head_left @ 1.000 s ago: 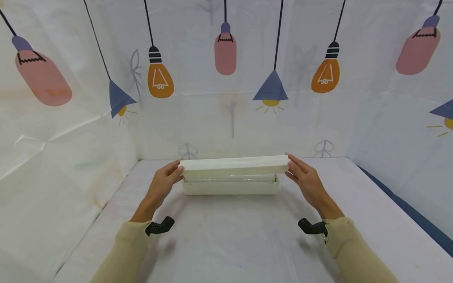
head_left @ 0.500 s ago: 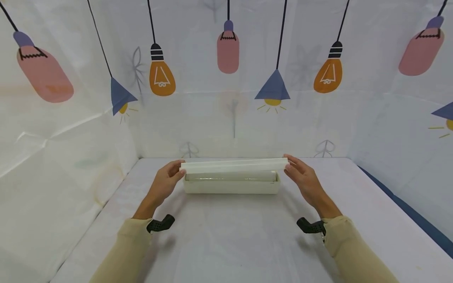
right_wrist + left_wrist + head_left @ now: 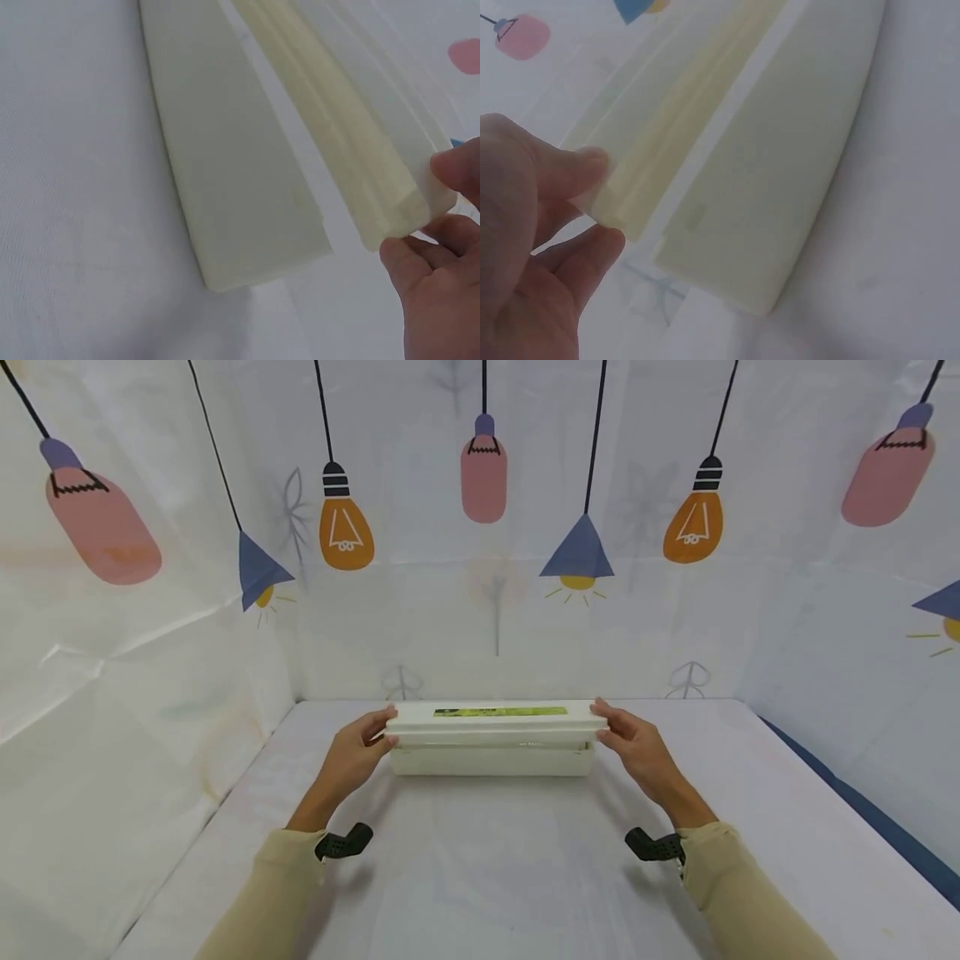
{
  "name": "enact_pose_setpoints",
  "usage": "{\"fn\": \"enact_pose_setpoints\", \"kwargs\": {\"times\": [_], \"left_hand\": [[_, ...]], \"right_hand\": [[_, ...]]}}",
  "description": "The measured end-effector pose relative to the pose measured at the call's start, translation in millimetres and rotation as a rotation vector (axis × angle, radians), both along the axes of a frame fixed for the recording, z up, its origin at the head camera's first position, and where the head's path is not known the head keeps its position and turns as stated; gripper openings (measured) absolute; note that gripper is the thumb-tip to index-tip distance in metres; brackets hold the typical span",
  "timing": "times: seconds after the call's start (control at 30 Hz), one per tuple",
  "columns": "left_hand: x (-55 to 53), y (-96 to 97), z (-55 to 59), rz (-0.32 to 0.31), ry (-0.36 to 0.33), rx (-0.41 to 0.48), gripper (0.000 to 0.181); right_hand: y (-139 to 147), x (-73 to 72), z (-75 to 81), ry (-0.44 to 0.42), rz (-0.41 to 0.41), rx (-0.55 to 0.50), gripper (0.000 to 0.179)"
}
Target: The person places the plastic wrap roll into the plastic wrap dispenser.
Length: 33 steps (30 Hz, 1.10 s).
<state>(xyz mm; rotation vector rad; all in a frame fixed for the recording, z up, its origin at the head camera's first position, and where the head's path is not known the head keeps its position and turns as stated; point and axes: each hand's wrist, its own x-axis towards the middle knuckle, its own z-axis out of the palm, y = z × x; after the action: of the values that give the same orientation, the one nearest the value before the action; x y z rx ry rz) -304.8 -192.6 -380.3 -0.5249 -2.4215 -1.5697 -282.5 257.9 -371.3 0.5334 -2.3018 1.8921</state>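
Observation:
A long white plastic lid (image 3: 495,733) with a green and yellow label (image 3: 498,712) on top hovers just over a matching long box (image 3: 491,763) on the table. A narrow gap between them shows a thin strip of a shiny, clear-wrapped roll, mostly hidden. My left hand (image 3: 351,758) pinches the lid's left end, with thumb and fingertips at its corner in the left wrist view. At the other end my right hand (image 3: 643,758) holds the lid the same way. Both wrist views show the lid (image 3: 337,135) apart from the box (image 3: 757,187).
A white cloth covers the table (image 3: 487,860). Behind it hangs a pale sheet (image 3: 420,627) printed with lamps and bulbs, and another sheet (image 3: 150,693) borders the left. Dark camera mounts (image 3: 345,841) sit on both wrists.
The lid has tipped so its labelled top shows, levelled out and come down closer to the box. The roll, more visible half a second ago, is now mostly covered.

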Motion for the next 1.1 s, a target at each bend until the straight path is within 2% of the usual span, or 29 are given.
{"fn": "enact_pose_setpoints", "kwargs": {"times": [0.27, 0.43, 0.73, 1.1], "left_hand": [[-4.1, 2.6, -11.7, 0.003, 0.006, 0.004, 0.047], [-4.6, 4.0, -14.3, 0.028, 0.003, -0.015, 0.048], [-7.1, 2.3, -17.7, 0.054, 0.024, -0.036, 0.047], [-11.5, 1.9, -22.8, 0.066, 0.011, -0.021, 0.047]], "right_hand": [[0.6, -0.1, -6.8, -0.028, -0.035, 0.072, 0.046], [-1.2, -4.2, -12.6, -0.032, -0.047, 0.083, 0.043], [-4.9, -8.7, -21.4, -0.050, -0.094, 0.170, 0.041], [-7.2, -10.7, -26.4, -0.040, -0.110, 0.162, 0.040]]}}
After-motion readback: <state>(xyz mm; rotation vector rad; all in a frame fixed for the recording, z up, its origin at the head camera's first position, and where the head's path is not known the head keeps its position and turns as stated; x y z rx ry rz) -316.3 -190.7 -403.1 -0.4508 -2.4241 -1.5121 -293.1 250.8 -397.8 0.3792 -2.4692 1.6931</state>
